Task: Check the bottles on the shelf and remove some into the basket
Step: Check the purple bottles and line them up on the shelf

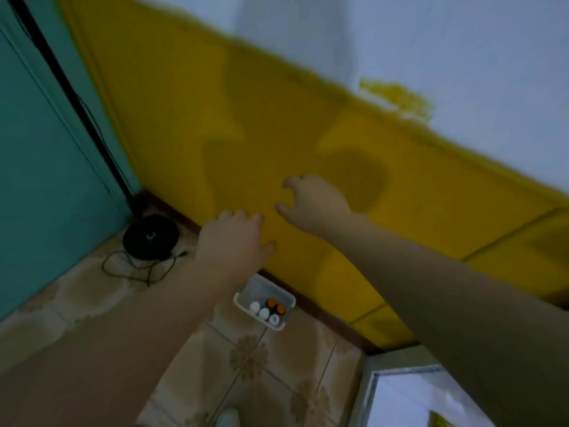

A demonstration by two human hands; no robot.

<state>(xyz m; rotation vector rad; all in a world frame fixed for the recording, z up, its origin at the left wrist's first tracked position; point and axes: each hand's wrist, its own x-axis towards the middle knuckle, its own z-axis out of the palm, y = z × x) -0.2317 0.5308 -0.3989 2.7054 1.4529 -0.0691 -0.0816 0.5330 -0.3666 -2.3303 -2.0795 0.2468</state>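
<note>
A white basket (246,293) stands on the tiled floor against the yellow wall. Inside it are several bottles seen from above, some with white caps (264,312) and two with orange caps (272,302). My left hand (232,241) hovers above the basket with its fingers loosely curled, holding nothing. My right hand (311,201) is stretched out further, to the right and higher, fingers and thumb spread and loosely curved, also empty. No shelf with bottles shows in the blurred frame.
A black round device (151,237) with a tangled cable (135,268) lies on the floor in the corner by the teal door (46,167). A white-topped unit (409,396) fills the lower right. Patterned floor tiles (246,365) lie below the basket.
</note>
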